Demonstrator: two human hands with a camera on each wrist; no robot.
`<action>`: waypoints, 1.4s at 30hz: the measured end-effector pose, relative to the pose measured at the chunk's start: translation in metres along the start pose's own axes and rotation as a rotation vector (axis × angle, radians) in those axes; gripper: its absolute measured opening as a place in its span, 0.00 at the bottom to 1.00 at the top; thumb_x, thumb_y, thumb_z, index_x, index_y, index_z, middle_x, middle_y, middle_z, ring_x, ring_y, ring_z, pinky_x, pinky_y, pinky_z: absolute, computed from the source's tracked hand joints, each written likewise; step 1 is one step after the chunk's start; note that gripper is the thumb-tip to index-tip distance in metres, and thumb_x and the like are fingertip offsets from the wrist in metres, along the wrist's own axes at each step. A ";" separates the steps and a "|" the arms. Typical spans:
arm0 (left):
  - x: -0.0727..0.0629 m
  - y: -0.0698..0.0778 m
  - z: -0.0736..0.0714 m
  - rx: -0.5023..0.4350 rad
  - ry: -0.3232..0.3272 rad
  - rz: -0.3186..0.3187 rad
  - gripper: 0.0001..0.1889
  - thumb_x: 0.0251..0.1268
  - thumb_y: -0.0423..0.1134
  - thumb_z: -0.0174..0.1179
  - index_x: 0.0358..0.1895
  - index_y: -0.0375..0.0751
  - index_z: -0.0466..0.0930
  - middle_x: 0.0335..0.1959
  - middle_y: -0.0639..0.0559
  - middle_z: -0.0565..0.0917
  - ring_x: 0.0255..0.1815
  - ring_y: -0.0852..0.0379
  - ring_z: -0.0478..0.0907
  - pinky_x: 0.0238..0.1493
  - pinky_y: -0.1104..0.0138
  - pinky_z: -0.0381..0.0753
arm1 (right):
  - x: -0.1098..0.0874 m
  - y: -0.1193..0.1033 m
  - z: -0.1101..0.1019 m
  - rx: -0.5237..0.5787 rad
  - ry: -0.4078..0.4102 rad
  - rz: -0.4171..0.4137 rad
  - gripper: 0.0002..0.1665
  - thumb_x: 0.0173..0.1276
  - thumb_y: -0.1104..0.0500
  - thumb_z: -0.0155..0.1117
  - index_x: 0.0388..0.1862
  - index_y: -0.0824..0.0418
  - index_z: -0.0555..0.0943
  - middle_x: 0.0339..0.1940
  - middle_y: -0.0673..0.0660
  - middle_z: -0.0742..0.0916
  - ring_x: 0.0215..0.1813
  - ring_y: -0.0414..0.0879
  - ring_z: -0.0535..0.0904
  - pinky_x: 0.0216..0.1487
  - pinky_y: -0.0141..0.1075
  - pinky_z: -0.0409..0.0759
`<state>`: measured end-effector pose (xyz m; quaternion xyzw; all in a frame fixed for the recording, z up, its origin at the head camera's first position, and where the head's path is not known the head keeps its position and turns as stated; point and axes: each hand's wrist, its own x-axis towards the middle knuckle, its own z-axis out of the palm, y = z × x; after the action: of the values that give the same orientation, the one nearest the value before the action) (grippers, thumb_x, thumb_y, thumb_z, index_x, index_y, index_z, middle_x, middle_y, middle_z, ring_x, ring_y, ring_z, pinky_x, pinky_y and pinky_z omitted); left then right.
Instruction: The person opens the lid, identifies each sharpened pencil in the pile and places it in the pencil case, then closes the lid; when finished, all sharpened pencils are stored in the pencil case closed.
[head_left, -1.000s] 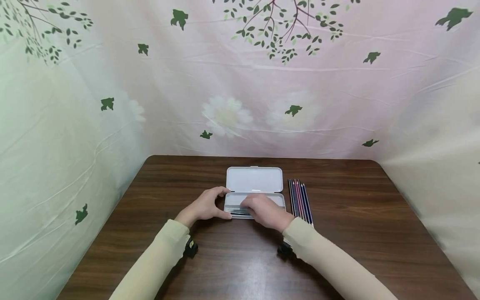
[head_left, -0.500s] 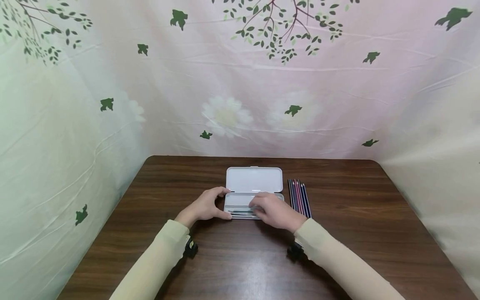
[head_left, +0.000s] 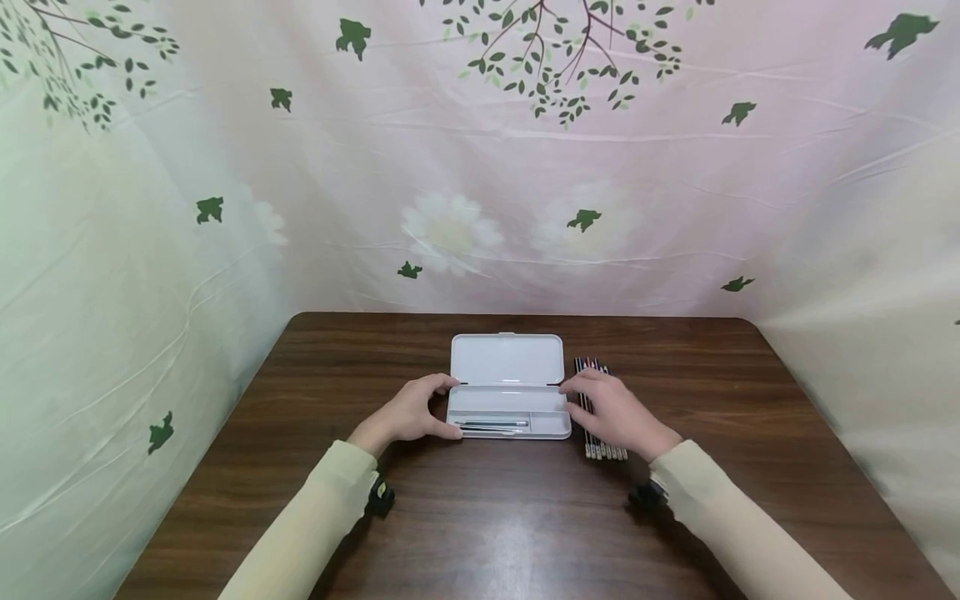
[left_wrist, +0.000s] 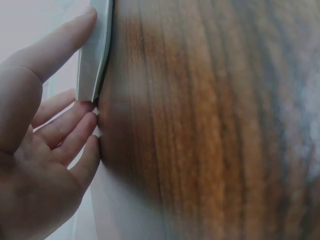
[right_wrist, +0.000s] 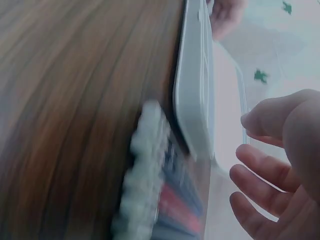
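A white pencil case [head_left: 507, 360] lies with its lid folded back on the table. Several slim pencils [head_left: 491, 424] rest in its long front compartment. My left hand [head_left: 408, 410] holds the case's left end, the thumb at the front corner and the fingers around the back; in the left wrist view the thumb [left_wrist: 62, 42] lies along the case's edge. Beyond the case's right end my right hand [head_left: 618, 414] hovers with nothing in it, fingers loosely bent and apart. It partly covers a row of dark and red pencils [head_left: 603, 451], whose pale ends point toward me.
The dark wood-grain table [head_left: 480, 517] reaches back to a pale curtain [head_left: 517, 167] with leaf and bird prints. Curtain also stands along the left and right sides. A small compartment [head_left: 549, 423] sits at the case's front right.
My right hand has left the case's front compartment and moved right, over the row of pencils. The pencils in the case now show fully. My left hand has stayed at the case.
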<state>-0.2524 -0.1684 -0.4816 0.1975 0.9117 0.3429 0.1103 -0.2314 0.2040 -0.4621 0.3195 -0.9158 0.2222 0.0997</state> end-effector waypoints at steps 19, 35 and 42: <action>-0.001 0.002 0.000 -0.007 -0.006 0.008 0.46 0.46 0.52 0.86 0.70 0.44 0.76 0.61 0.47 0.80 0.63 0.49 0.75 0.69 0.51 0.74 | -0.046 0.042 -0.019 -0.004 -0.068 0.238 0.17 0.68 0.64 0.73 0.55 0.66 0.85 0.47 0.60 0.87 0.45 0.50 0.84 0.48 0.51 0.86; -0.001 0.002 0.000 0.002 -0.005 -0.006 0.45 0.47 0.52 0.86 0.70 0.45 0.75 0.62 0.47 0.80 0.63 0.49 0.75 0.70 0.51 0.73 | -0.044 0.049 -0.017 -0.002 -0.093 0.295 0.17 0.68 0.65 0.72 0.55 0.67 0.84 0.47 0.62 0.87 0.43 0.49 0.83 0.46 0.50 0.86; -0.001 0.002 0.000 0.001 -0.004 -0.006 0.45 0.47 0.52 0.86 0.70 0.44 0.75 0.61 0.47 0.80 0.63 0.49 0.75 0.70 0.51 0.73 | -0.040 0.048 -0.018 -0.031 -0.089 0.344 0.18 0.63 0.68 0.70 0.52 0.71 0.83 0.39 0.60 0.86 0.41 0.51 0.81 0.44 0.51 0.84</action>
<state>-0.2514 -0.1673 -0.4801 0.1956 0.9122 0.3420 0.1128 -0.2297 0.2672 -0.4754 0.1662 -0.9637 0.2077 0.0246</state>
